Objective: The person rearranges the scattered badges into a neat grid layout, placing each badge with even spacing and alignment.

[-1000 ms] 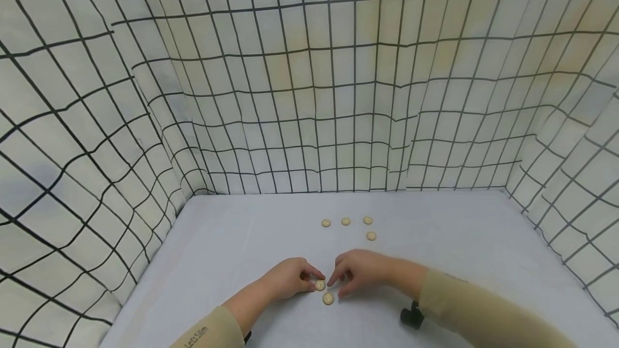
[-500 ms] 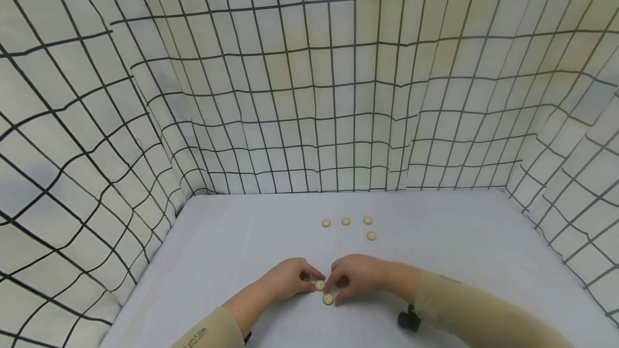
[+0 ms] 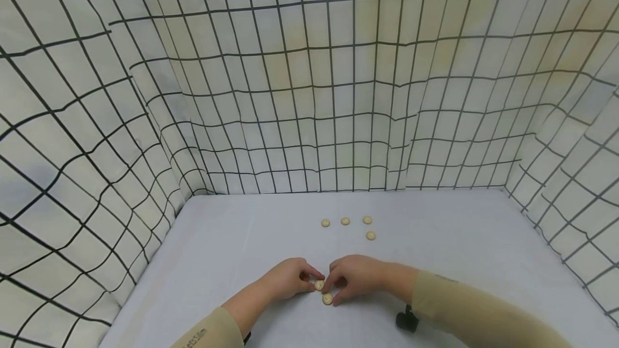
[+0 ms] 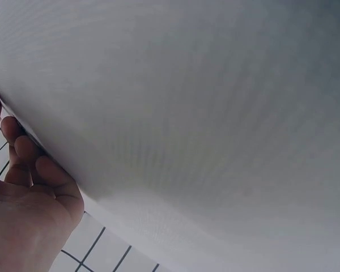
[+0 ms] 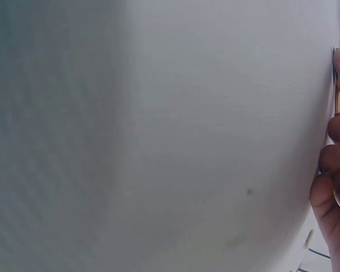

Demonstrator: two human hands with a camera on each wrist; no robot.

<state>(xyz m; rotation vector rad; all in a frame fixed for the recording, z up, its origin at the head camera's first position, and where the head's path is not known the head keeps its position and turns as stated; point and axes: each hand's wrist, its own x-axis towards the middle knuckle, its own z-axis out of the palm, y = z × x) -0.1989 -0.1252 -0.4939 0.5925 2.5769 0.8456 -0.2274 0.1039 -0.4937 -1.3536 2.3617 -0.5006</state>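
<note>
L hand (image 3: 287, 279) has thumb + index either side of the far btn (image 3: 319, 285), a narrow pinch; L wrist view doesn't show that btn. R hand (image 3: 357, 275), also narrow, has thumb + index about the near btn (image 3: 327, 299); R wrist view shows a thin edge betw. fingertips. Key relation, imo: near btn lies on the bench (image 3: 251, 240) just beside far btn, closer in & a bit right, w/ R index tip approx in the gap. Can't tell if they touch. Both round, so no long axis. Other 4 btns (image 3: 345, 221) lie farther out, apart from both hands.
</note>
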